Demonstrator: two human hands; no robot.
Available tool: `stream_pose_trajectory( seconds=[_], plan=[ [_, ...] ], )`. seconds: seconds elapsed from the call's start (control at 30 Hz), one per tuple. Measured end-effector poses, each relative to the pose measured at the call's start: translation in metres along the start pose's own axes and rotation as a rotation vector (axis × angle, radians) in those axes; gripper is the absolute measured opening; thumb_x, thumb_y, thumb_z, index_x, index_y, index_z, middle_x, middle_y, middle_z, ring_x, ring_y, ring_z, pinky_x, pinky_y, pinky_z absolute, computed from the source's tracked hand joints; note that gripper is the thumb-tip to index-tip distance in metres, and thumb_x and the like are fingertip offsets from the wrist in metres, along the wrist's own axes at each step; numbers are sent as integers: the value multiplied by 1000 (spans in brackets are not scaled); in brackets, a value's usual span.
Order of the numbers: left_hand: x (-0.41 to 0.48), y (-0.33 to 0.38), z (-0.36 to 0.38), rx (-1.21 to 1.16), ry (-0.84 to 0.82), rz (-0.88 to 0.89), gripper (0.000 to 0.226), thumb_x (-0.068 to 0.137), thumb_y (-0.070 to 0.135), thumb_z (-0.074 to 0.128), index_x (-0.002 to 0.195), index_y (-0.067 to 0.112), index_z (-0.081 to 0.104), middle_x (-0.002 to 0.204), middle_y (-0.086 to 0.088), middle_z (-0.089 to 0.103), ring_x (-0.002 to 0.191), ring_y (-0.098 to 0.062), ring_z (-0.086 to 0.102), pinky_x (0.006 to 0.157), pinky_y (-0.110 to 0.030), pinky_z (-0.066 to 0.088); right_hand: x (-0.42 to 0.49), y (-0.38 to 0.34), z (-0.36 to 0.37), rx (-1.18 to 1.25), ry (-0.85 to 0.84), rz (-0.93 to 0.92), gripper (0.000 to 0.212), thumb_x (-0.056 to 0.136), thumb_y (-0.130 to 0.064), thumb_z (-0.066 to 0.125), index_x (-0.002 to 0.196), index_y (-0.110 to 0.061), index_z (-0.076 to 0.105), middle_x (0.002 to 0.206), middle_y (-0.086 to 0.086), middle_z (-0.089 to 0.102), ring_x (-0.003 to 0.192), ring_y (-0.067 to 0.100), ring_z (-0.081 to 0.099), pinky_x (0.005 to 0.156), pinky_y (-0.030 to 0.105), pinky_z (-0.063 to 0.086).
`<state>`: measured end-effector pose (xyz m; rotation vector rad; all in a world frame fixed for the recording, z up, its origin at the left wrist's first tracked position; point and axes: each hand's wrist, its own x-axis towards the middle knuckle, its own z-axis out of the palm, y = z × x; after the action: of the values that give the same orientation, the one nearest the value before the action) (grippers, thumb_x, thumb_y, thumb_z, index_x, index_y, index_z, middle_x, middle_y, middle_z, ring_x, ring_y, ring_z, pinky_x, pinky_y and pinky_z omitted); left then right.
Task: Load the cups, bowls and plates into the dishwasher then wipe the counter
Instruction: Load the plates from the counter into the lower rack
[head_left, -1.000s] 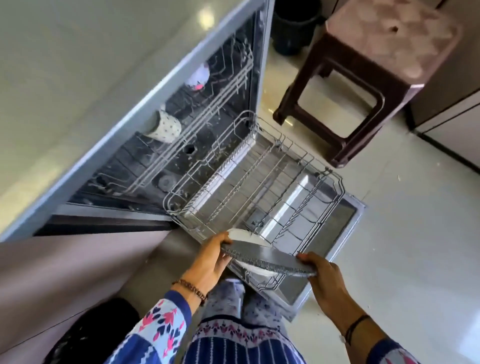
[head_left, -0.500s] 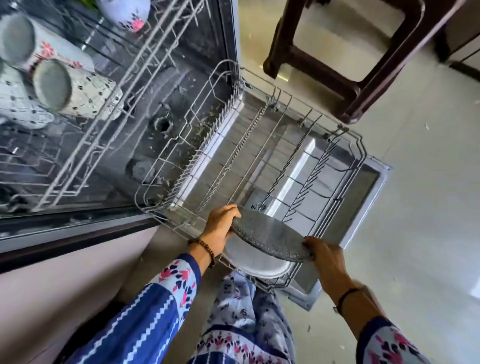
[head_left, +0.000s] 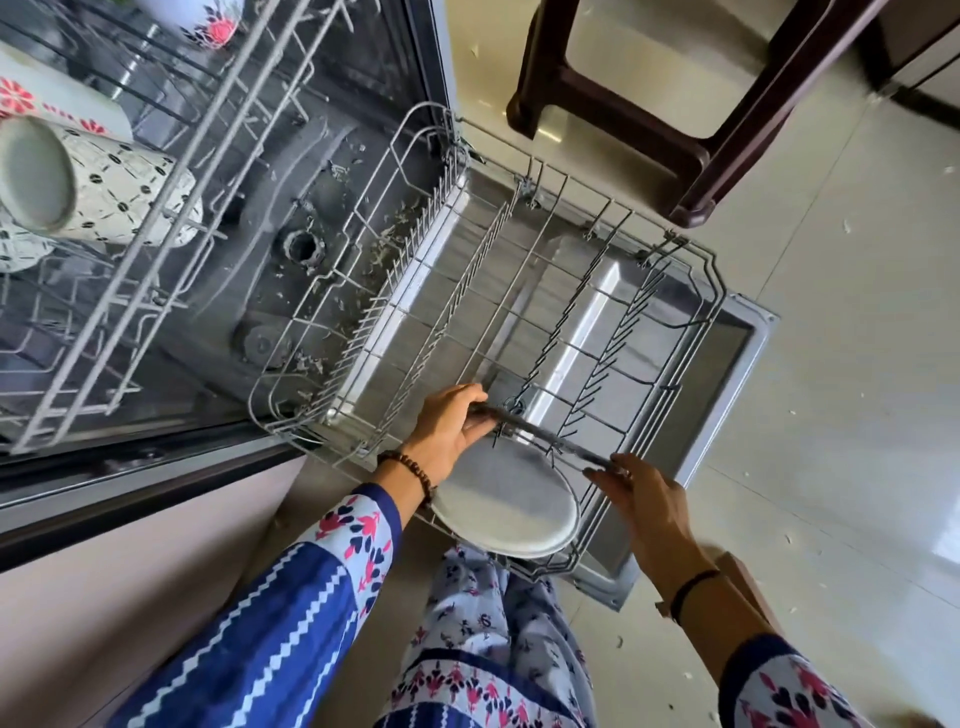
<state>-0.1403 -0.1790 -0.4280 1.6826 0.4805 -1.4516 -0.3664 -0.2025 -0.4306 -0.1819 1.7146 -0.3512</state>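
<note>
over the near end of the lower rack: both hands hold a dark speckled plate (head_left: 540, 434) edge-on, roughly upright above the tines.
left hand (head_left: 447, 431): fingers curled over the plate's left rim, thumb on the near face; closed on the plate.
right hand (head_left: 641, 493): fingertips pinching the plate's right rim; also closed on it.
lower rack (head_left: 691, 291): pulled out over the open dishwasher door (head_left: 753, 332), otherwise bare except for a white plate (head_left: 506, 506) standing tilted at the near edge.
where the plates sit: the dark one is just beyond the white one, very close; whether they touch cannot be told.
upper rack (head_left: 171, 218): far left, carrying patterned cups (head_left: 98, 192) on their sides.
risk, chipping: if the dark plate drops between the wrong tines, it likely leans onto the white plate and knocks it.
risk, slipping: the right hand's grip looks light, only fingertips on the rim; letting go of the left side early may let the plate swing and strike the wire.
risk, rack: pushing down hard near the edge could roll the rack on the door.
stool (head_left: 675, 119): far right on the floor (head_left: 857, 364), well apart from the work.
change from earlier: the dark plate was held flatter and showed its speckled face; it is now turned on edge and lower into the rack, and the view is closer in.
</note>
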Motion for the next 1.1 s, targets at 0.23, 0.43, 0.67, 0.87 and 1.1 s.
stream_pose_trajectory(
  seconds=[0.23, 0.43, 0.67, 0.87, 1.1],
  plan=[
    [-14, 7, 11, -34, -89, 4, 30, 96, 0, 51, 126, 3, 58, 99, -11, 64, 88, -24, 66, 79, -33, 60, -17, -16, 12, -59, -72, -115, 18, 100, -18, 57, 113, -9, 65, 92, 16, 77, 84, 33, 75, 77, 34, 63],
    [-45, 11, 9, 16, -92, 51, 29, 96, 0, 51, 123, 7, 61, 116, -15, 63, 108, -26, 61, 70, -30, 61, -49, -34, 23, -298, -167, -255, 15, 100, -20, 59, 109, -13, 67, 85, 14, 77, 69, 27, 72, 58, 27, 58],
    [-115, 19, -6, 77, -128, 106, 22, 97, 13, 57, 117, 9, 65, 121, -13, 62, 119, -24, 58, 70, -29, 61, -119, -61, 45, -554, -332, -398, 12, 95, -8, 61, 97, -6, 72, 80, 14, 74, 63, 21, 66, 58, 26, 54],
    [-196, 30, -34, 23, -159, 175, 25, 97, 15, 57, 120, 6, 62, 118, -11, 65, 107, -19, 63, 75, -37, 59, -200, -68, 75, -805, -502, -526, 9, 93, -10, 63, 89, -12, 71, 75, 7, 75, 64, 18, 68, 60, 27, 55],
    [-309, 40, -110, -129, -66, 381, 19, 97, 13, 53, 112, 8, 64, 93, -4, 70, 77, -11, 71, 74, -37, 60, -320, -47, 108, -1014, -811, -657, 12, 95, -19, 64, 97, -9, 70, 86, 9, 77, 69, 22, 71, 63, 26, 57]
  ],
)
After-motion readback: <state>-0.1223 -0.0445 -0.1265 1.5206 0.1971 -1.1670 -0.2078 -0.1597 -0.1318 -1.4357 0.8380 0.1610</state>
